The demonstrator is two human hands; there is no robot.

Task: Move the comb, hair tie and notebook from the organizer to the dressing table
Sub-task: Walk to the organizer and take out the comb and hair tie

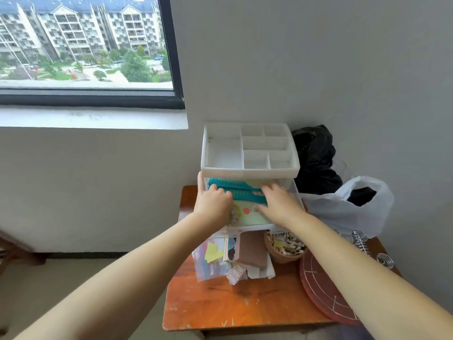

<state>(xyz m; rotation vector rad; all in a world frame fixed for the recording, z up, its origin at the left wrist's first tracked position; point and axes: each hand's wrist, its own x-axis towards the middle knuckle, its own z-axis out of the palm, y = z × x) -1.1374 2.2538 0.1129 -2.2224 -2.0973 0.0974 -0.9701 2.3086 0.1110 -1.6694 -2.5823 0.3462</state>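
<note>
Both hands in organizer (250,169) drawer: left hand (212,201) gripping comb (235,186), right hand (279,201) flat, open on notebook (247,214)

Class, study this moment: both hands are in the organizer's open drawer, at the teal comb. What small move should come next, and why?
Probably close the left hand and right hand on the teal plastic comb and lift it out of the white plastic organizer. Both hands already touch it, and it lies on top of the pale green illustrated notebook, so it must come off first.

Matt white plastic organizer (250,168), teal plastic comb (236,188), worn glossy orange wooden table (220,305), crinkled white plastic bag (343,212)
</note>
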